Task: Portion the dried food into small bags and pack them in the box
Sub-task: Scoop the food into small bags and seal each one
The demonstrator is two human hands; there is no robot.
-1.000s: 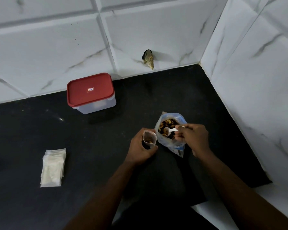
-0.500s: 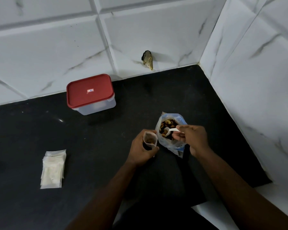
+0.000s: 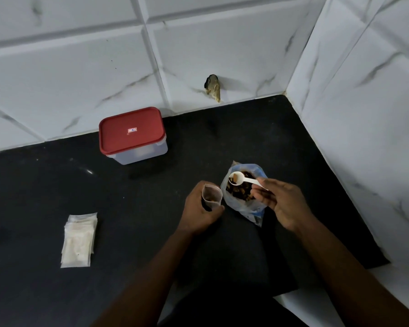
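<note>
My left hand [image 3: 198, 212] grips a small clear bag [image 3: 211, 195] upright, its mouth open and a little brown food at the bottom. Right beside it stands a large plastic bag of dried food [image 3: 242, 193], open at the top. My right hand [image 3: 279, 200] pinches the handle of a white plastic spoon [image 3: 240, 179]; the bowl, with a bit of food in it, hovers over the large bag's mouth. The box [image 3: 132, 135], clear with a red lid shut on it, sits by the back wall.
A stack of empty small bags [image 3: 79, 239] lies at the left on the black counter [image 3: 57, 291]. White tiled walls close off the back and right. A dark stub [image 3: 213, 88] sticks out of the back wall. The counter's front edge [image 3: 286, 293] runs near my arms.
The spoon has risen out of the food in the large bag and now sits above its mouth with a little food. My left hand keeps the small bag in place.
</note>
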